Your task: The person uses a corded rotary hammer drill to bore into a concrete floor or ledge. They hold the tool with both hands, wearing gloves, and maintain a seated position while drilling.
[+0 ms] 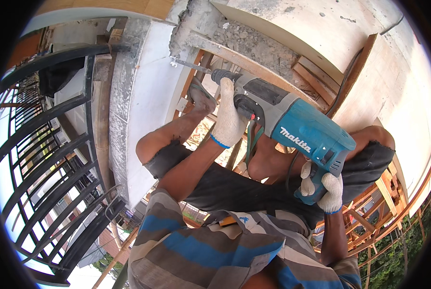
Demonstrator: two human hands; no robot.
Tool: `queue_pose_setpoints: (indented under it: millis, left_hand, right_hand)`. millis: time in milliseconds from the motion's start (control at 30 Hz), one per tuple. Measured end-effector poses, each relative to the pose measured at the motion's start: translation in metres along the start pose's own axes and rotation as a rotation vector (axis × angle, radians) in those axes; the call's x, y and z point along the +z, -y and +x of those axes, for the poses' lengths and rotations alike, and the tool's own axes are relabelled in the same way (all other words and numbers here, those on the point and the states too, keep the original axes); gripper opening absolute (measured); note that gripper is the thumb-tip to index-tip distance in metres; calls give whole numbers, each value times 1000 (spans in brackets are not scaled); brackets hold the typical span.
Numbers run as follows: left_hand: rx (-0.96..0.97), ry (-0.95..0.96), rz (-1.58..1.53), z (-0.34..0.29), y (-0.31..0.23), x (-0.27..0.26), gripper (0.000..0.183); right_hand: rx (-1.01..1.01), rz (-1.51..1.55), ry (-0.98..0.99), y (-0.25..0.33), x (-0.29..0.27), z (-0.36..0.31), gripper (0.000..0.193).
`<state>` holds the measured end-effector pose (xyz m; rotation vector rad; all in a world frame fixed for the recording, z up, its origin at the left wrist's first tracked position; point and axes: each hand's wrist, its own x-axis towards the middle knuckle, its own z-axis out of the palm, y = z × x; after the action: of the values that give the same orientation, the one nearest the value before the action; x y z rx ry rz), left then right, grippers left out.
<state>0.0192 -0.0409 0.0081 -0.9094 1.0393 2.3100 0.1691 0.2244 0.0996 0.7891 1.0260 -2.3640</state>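
Observation:
A teal and grey rotary hammer drill (304,127) lies across my lap area, its nose toward the upper left. My left hand (229,118), in a white knit glove with a blue cuff, grips the front of the drill just behind the chuck. At the back, my right hand (330,192), gloved the same way, is wrapped around the rear handle; I cannot tell if a finger presses the trigger. From the chuck a steel bit (193,66) reaches to the chipped edge of a white-faced wall (160,72). Its tip appears to touch the broken concrete there.
Concrete rubble (254,45) fills a recess beyond the drill, beside wood offcuts (316,79). A pale slab (316,21) lies at the upper right. Black metal railing (47,115) stands at left. Below my legs, wooden framing (364,212) has open gaps to lower ground.

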Motion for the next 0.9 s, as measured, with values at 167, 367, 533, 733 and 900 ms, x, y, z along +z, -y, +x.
queue_pose_setpoints:
  millis: [167,367,533,733,900]
  left_hand:
    - [387,86,534,4,16,-40,61]
    - [49,65,17,-1,-5,-36,77]
    - [6,-82,-90,0,-14,-41,81]
    - [-52,-34,-154,11,-13,-70,81]
    - [-80,18,-5,-12,-17,-33,89]
  right_hand:
    - [52,17,4,-12,1,3,73]
    - [44,-81,71,-30,8,6,72]
    - [2,-365,156,-71,21,1,52]
    - [102,-422,188,-47,63,6,40]
    - [111,-57,5,-20,26,-21,81]
